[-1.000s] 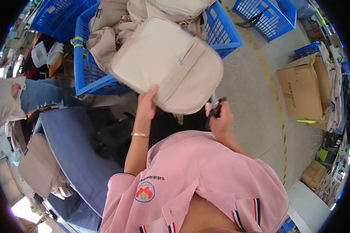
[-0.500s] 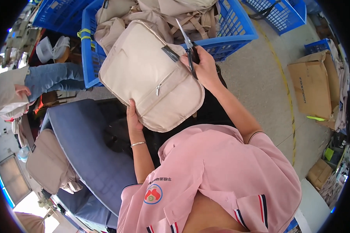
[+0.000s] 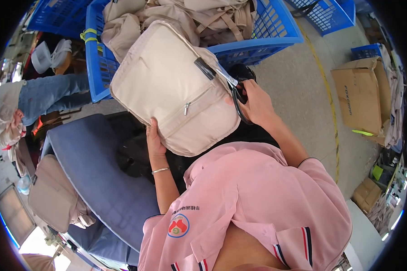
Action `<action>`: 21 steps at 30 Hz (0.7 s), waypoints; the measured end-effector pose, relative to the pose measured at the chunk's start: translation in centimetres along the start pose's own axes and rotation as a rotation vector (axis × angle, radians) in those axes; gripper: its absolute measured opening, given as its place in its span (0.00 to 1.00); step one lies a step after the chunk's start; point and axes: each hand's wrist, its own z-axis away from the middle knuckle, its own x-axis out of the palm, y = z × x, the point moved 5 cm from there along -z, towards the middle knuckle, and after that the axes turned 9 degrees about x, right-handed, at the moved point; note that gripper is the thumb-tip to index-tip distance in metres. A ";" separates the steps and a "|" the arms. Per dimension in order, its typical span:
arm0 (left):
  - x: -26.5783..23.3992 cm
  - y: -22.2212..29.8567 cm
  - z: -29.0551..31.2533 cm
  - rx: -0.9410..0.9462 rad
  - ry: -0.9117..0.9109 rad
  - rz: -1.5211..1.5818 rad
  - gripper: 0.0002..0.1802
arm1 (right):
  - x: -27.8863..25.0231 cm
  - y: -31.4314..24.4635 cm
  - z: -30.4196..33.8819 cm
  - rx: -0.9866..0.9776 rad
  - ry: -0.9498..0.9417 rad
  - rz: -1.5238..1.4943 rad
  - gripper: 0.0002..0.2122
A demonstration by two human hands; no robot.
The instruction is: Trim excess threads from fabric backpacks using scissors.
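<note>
A beige fabric bag panel (image 3: 160, 72) with a zipper and a small dark label lies tilted in front of me. My left hand (image 3: 155, 142) pinches its lower left edge, thumb on top and the other fingers hidden underneath. My right hand (image 3: 257, 105) grips a pair of black-handled scissors (image 3: 240, 108) at the panel's right edge. Their metal blades point up and left, near the dark label. Whether the blades touch the fabric I cannot tell.
Beyond the panel stands a blue plastic crate (image 3: 276, 44) heaped with beige bags (image 3: 176, 16). Another beige bag (image 3: 54, 194) rests left of a blue padded surface (image 3: 90, 162). A person in jeans (image 3: 54, 92) is at the left; a cardboard box (image 3: 359, 97) sits at the right.
My right hand has moved right and down with the scissors, whose blades now lean left over the panel's edge instead of up past it. My left hand keeps its hold.
</note>
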 end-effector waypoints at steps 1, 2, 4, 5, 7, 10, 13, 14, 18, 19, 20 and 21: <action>0.0 0.0 0.0 -0.003 0.001 0.000 0.28 | -0.1 -0.1 0.2 0.004 -0.001 0.001 0.33; 0.0 0.0 0.1 -0.004 0.002 -0.001 0.27 | -0.3 -0.5 0.3 -0.017 0.012 0.040 0.33; -0.1 -0.2 0.0 -0.012 -0.003 0.006 0.26 | -0.6 -1.3 0.3 -0.037 0.026 0.077 0.34; -0.1 -0.2 0.0 -0.017 -0.007 0.012 0.26 | -0.5 -1.7 -0.1 -0.034 0.015 0.078 0.34; 0.0 -0.3 0.1 -0.030 -0.016 0.021 0.26 | -0.3 -2.2 -0.6 -0.033 0.004 0.078 0.35; 0.2 -0.4 0.0 -0.044 -0.029 0.033 0.27 | -0.2 -2.7 -0.9 -0.056 0.047 0.082 0.34; 0.0 -0.4 0.0 -0.048 -0.032 0.035 0.27 | 0.1 -2.7 -0.8 -0.011 -0.028 0.092 0.33; 0.0 -0.5 0.0 -0.052 -0.033 0.032 0.27 | 0.4 -2.6 -0.6 -0.030 -0.003 0.076 0.33; -0.2 -0.5 0.0 -0.069 -0.013 0.015 0.28 | 0.7 -2.4 -0.4 -0.158 0.136 0.047 0.33; -0.1 -0.5 -0.1 -0.058 -0.027 0.021 0.28 | 0.7 -2.4 -0.5 -0.157 0.135 0.046 0.33; -0.1 -0.4 -0.1 -0.047 -0.042 0.027 0.28 | 0.8 -2.5 -0.6 -0.154 0.125 0.044 0.34; -0.1 -0.4 -0.1 -0.048 -0.041 0.026 0.28 | 0.8 -2.5 -0.7 -0.152 0.116 0.042 0.34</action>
